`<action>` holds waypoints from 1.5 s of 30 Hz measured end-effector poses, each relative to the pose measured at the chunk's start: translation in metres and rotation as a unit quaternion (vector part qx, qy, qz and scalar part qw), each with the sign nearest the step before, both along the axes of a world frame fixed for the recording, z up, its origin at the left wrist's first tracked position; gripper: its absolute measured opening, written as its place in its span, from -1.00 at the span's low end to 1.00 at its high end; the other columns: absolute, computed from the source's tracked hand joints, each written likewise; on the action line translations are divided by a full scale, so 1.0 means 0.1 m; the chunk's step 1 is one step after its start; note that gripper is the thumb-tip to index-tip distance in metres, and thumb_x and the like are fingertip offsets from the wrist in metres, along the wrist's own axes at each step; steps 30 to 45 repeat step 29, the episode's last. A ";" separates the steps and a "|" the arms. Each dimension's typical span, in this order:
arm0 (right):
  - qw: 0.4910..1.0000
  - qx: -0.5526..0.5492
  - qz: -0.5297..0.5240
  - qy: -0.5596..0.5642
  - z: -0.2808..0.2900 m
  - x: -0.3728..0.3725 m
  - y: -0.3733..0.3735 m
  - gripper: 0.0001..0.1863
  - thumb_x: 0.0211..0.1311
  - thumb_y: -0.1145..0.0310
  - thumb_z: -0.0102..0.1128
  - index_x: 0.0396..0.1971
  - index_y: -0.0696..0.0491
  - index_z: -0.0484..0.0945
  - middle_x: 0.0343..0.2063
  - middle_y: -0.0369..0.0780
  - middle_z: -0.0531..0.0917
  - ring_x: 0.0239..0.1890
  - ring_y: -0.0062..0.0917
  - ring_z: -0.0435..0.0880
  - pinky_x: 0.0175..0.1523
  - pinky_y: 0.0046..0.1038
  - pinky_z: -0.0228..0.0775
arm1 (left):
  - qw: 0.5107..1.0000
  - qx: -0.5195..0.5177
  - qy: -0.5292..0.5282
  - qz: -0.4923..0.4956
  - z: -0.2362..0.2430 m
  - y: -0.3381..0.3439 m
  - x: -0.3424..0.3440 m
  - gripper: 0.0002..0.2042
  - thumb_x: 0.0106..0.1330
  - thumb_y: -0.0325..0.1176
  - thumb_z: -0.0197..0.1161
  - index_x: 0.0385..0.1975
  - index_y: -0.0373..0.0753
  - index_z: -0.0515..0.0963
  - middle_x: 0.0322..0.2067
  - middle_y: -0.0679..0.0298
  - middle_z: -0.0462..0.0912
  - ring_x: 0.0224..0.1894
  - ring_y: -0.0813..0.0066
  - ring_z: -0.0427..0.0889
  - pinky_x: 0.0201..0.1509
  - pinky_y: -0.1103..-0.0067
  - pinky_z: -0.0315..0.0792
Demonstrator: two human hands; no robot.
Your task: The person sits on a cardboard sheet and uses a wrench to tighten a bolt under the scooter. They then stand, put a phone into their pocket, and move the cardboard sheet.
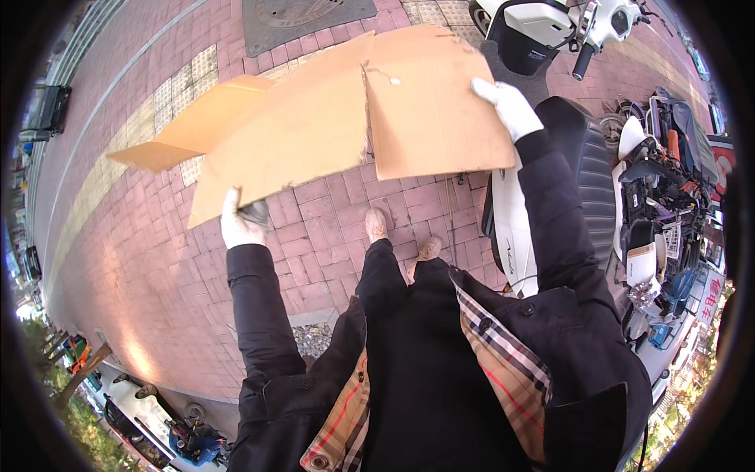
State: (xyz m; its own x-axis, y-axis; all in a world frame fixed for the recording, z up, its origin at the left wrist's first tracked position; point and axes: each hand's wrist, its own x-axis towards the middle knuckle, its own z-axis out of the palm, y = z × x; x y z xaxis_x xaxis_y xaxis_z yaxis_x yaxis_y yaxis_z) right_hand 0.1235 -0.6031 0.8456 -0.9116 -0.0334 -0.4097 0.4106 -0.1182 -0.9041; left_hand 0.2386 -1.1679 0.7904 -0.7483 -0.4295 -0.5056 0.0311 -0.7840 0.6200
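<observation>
A large flattened piece of brown cardboard (291,134) is held out in front of me above the brick pavement, its flaps bent at different angles. My left hand (244,220), in a white glove with a grey fingertip area, pinches the near left edge, thumb on top and fingers beneath. At the right end my right hand (507,108), also white-gloved, grips the side edge of the folded-over panel; its fingers are hidden behind the board. A slit runs between the main sheet and that right panel.
Close on my right stands a white scooter with a black seat (578,157); another white scooter (550,31) is at the far right. Beyond lies a heap of mixed parts (661,189). A dark manhole cover (299,16) is set in the red brick paving (330,212).
</observation>
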 end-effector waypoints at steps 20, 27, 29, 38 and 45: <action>0.868 0.396 0.111 -0.279 -2.63 3.25 0.43 -0.19 0.23 0.05 0.56 0.40 0.19 0.56 0.21 0.13 0.75 0.32 -0.04 0.72 0.42 -0.16 0.54 | 0.812 0.005 -0.519 -0.268 -1.47 0.85 3.54 -0.38 0.71 -0.07 0.14 0.61 -0.28 0.27 0.54 -0.36 0.34 0.54 -0.37 0.41 0.55 -0.10 0.39; 0.926 0.312 0.026 -0.212 -2.14 3.85 0.96 -0.24 0.31 0.08 0.51 0.37 0.27 0.58 0.28 0.12 0.72 0.37 -0.11 0.69 0.49 -0.22 0.47 | 0.811 -0.078 -0.440 -0.377 -1.24 1.62 2.96 -0.47 0.70 -0.12 0.16 0.48 -0.32 0.36 0.39 -0.31 0.52 0.32 -0.34 0.61 0.33 -0.04 0.60; 0.952 0.239 -0.024 -0.192 -1.97 3.97 1.15 -0.26 0.32 0.08 0.49 0.38 0.21 0.59 0.30 0.09 0.71 0.39 -0.13 0.68 0.51 -0.23 0.45 | 0.805 -0.093 -0.419 -0.408 -1.21 1.73 2.71 -0.48 0.66 -0.13 0.25 0.45 -0.29 0.40 0.35 -0.30 0.59 0.27 -0.28 0.68 0.28 -0.06 0.66; 0.952 0.239 -0.024 -0.192 -1.97 3.97 1.15 -0.26 0.32 0.08 0.49 0.38 0.21 0.59 0.30 0.09 0.71 0.39 -0.13 0.68 0.51 -0.23 0.45 | 0.805 -0.093 -0.419 -0.408 -1.21 1.73 2.71 -0.48 0.66 -0.13 0.25 0.45 -0.29 0.40 0.35 -0.30 0.59 0.27 -0.28 0.68 0.28 -0.06 0.66; 0.952 0.239 -0.024 -0.192 -1.97 3.97 1.15 -0.26 0.32 0.08 0.49 0.38 0.21 0.59 0.30 0.09 0.71 0.39 -0.13 0.68 0.51 -0.23 0.45 | 0.805 -0.093 -0.419 -0.408 -1.21 1.73 2.71 -0.48 0.66 -0.13 0.25 0.45 -0.29 0.40 0.35 -0.30 0.59 0.27 -0.28 0.68 0.28 -0.06 0.66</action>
